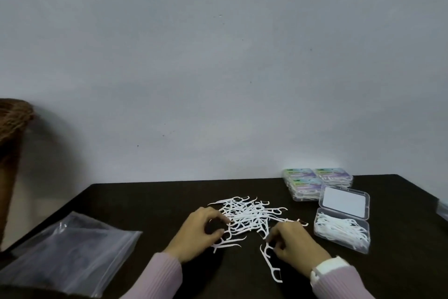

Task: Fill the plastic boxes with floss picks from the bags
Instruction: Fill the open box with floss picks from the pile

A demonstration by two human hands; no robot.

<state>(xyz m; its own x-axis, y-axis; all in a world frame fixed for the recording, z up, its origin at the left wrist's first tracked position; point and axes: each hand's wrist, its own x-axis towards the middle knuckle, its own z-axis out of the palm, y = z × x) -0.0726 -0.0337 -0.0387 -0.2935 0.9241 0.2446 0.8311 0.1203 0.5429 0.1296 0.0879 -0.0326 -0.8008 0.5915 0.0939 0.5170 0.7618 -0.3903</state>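
Two curled hands, left hand and right hand, grips unclear among floss picks, bag cropped.

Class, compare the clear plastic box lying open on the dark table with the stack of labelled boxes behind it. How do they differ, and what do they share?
The open clear plastic box has its lid flipped back; the stacked labelled boxes are closed. The open box's white floss picks show directly from above; the stacked boxes' tops are covered by coloured labels. The open box lies singly, nearer the right hand; the others sit stacked by the wall. Both hold white picks.
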